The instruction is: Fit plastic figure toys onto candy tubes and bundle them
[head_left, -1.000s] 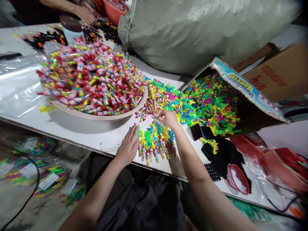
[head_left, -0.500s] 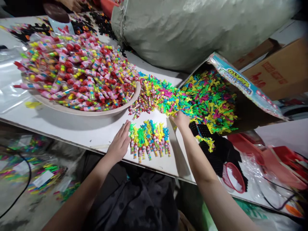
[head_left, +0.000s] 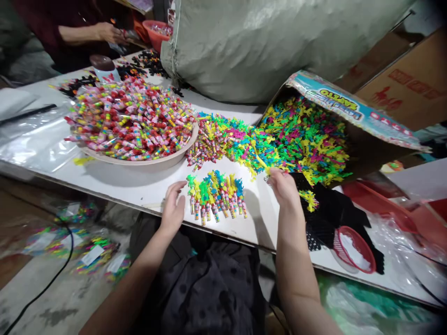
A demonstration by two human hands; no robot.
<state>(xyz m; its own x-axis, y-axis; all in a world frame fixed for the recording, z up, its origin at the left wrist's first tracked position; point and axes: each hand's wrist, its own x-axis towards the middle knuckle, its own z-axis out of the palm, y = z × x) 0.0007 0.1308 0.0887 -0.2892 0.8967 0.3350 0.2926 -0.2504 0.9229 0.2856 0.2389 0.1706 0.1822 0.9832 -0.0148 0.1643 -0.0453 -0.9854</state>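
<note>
My left hand rests at the table's front edge with its fingers curved and the thumb apart, holding nothing. Just right of it lies a row of small candy-filled tubes topped with green, yellow and blue plastic figures. My right hand pinches what looks like a yellow plastic toy at the near edge of a loose pile of coloured plastic figures. Its fingertips are partly hidden. Left of that pile are loose candy tubes.
A wide basin heaped with candy tubes stands at left. An open box on its side spills figures. Behind lies a big grey-green sack. A red basket sits at right. Across the table, another person's hand works.
My right hand has drawn back to the right from the pile, a yellow toy at its fingertips. My left hand has moved slightly away from the row, fingers more curved. The view has shifted.
</note>
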